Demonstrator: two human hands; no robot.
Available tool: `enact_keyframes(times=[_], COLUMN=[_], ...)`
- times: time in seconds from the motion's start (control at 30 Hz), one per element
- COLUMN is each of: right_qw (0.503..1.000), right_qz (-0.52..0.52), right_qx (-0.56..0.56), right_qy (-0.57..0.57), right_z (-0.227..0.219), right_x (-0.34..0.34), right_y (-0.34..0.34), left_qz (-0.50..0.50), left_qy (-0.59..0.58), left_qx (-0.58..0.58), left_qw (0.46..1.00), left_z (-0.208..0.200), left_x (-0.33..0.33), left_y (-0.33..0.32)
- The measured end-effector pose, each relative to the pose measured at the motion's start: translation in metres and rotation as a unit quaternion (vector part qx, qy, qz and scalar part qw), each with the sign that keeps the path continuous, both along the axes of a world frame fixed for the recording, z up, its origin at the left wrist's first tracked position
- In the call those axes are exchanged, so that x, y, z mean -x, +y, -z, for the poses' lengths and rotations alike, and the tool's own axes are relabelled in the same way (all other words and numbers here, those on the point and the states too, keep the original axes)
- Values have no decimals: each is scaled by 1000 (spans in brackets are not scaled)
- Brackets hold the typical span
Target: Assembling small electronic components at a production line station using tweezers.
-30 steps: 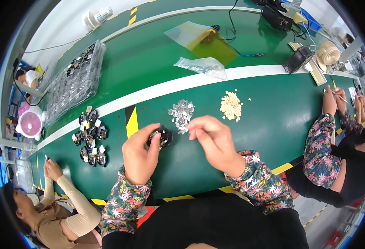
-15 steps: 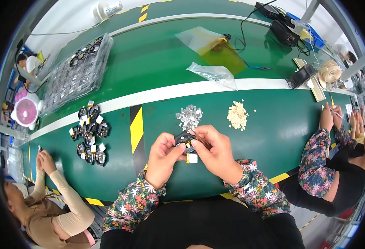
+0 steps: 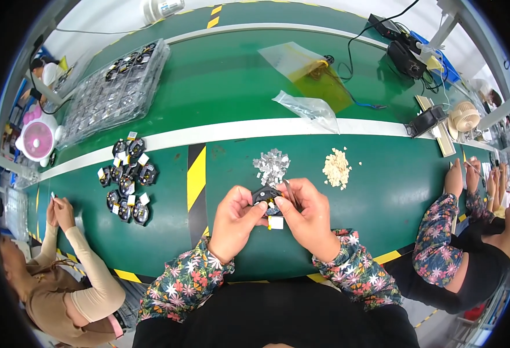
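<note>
Between my two hands is a small black round housing (image 3: pixel 262 195) with metal and yellow bits inside, and a white square tab (image 3: pixel 276 223) hangs from its near side. My left hand (image 3: pixel 235 223) pinches the housing's left side, its thumb on the top. The thumb of my right hand (image 3: pixel 308 217) presses on the right side of the housing. Tucked in the fingers of that hand is a thin dark tool (image 3: pixel 291 193), apparently tweezers, mostly hidden. Just beyond lies a pile of small silver-grey pieces (image 3: pixel 272 167); to its right is a pile of cream-coloured pieces (image 3: pixel 337 168).
Several similar black housings (image 3: pixel 126 184) lie at the left. Behind them stands a clear plastic tray (image 3: pixel 113 93). A clear bag (image 3: pixel 308 109) and a yellowish bag (image 3: pixel 324 87) lie beyond the white strip (image 3: pixel 226 133). Co-workers sit at both sides, one hand (image 3: pixel 64 213) at left.
The view has shifted slightly, so the bench appears further right and lower. My hands stay on the housing; the dark tool at my right hand has tilted more upright.
</note>
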State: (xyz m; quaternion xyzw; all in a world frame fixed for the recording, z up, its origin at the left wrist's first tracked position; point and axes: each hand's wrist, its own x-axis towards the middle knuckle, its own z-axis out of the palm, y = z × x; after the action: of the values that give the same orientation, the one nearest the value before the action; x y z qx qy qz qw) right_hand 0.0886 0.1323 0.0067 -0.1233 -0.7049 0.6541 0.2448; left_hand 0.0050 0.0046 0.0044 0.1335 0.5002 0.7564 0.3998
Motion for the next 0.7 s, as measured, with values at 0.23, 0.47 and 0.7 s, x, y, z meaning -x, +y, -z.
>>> enact_keyframes(times=[0.23,0.47,0.7], right_qw=[1000,999,997], right_qz=[10,-4,-18], right_qx=[17,-10,18], right_qy=[-1,-39,-72], right_z=[4,0,-13], right_x=[0,-1,-3], right_y=[0,15,14], left_qz=[2,-41,-41], left_qy=[12,148,169], left_qx=[1,28,45], left_qw=[1000,988,984], left_z=[3,0,8], left_x=[0,-6,-5], left_y=[0,2,1])
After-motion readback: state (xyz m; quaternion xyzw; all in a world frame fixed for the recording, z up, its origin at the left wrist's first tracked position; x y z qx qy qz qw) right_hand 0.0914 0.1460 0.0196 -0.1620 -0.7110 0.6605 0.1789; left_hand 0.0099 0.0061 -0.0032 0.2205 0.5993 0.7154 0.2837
